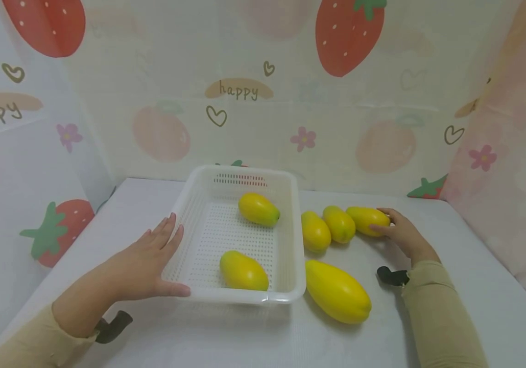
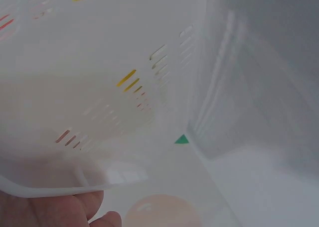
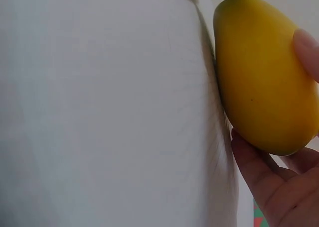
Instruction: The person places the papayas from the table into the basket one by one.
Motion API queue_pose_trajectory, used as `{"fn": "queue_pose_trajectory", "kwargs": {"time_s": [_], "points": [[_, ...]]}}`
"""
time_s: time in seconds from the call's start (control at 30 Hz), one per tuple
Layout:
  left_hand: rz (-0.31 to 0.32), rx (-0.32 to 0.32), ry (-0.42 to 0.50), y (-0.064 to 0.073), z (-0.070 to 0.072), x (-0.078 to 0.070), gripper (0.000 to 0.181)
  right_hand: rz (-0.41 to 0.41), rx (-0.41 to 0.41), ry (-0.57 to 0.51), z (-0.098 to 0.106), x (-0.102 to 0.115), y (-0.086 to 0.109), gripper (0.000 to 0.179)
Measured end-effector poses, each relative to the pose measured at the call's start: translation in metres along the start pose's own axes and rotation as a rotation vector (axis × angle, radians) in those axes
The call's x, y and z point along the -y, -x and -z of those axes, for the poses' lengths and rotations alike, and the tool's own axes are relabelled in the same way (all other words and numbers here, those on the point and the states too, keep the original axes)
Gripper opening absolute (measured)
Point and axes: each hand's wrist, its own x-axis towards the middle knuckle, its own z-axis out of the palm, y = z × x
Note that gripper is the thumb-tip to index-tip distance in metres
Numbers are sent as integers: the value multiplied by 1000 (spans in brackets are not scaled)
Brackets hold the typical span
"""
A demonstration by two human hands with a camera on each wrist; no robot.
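Note:
A white plastic basket holds two yellow papayas, one papaya toward the back and another papaya at the front. My left hand rests against the basket's left side, fingers spread and fairly straight, thumb at the near rim; its fingertips show under the rim in the left wrist view. On the table to the right, my right hand grips the right end of a papaya. In the right wrist view the thumb lies on one side of that papaya, the fingers on the other.
Left of the gripped fruit lie two more papayas, one papaya beside it and one papaya near the basket. A larger papaya lies in front, close to the basket's right wall. Printed cloth surrounds the white table.

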Motion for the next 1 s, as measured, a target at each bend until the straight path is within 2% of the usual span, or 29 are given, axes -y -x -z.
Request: {"fn": "queue_pose_trajectory", "kwargs": {"time_s": [0.37, 1.0], "points": [[-19, -19, -5, -1, -2, 1, 124, -19, -44, 39, 4, 0, 3, 90], [-31, -27, 10, 1, -1, 1, 123, 53, -64, 30, 22, 5, 13, 86]]}}
